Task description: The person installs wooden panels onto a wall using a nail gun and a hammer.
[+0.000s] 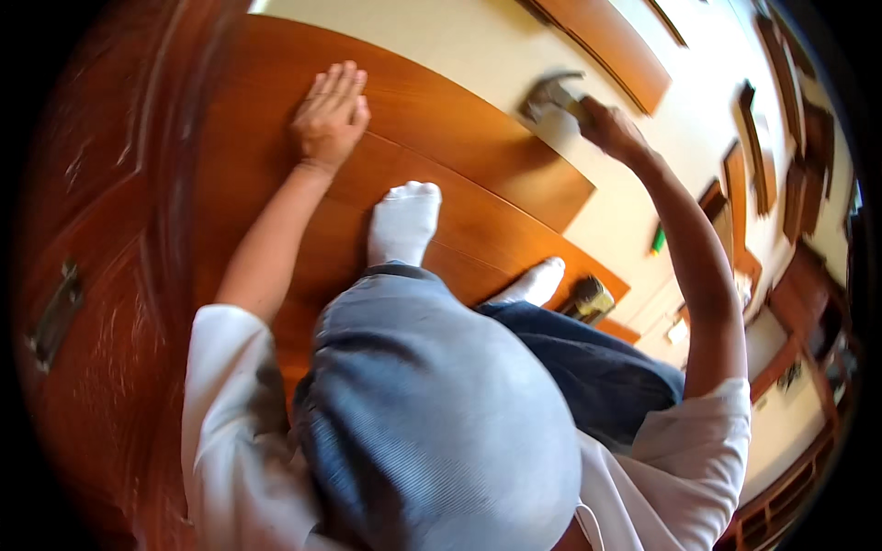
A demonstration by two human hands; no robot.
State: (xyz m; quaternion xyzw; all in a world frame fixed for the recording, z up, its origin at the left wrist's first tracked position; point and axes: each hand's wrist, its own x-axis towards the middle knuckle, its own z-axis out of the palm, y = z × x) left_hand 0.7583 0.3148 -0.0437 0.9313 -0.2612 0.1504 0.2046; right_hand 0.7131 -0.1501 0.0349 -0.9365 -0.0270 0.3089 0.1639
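Observation:
My left hand (329, 118) lies flat with fingers stretched out on a reddish-brown wooden plank (441, 106). This plank sits alongside other laid floorboards (358, 197), with a thin seam between them. My right hand (614, 131) is closed round the handle of a claw hammer (556, 95). The hammer's head is slightly blurred and appears just beyond the plank's outer long edge, over the pale floor. Whether it touches anything cannot be made out.
A carved wooden door (101, 230) with a metal handle (57, 317) stands on the left. Loose planks (611, 46) lie at the upper right. A green-handled item (658, 241) and a blocky tool head (591, 298) lie near my white-socked feet (404, 220).

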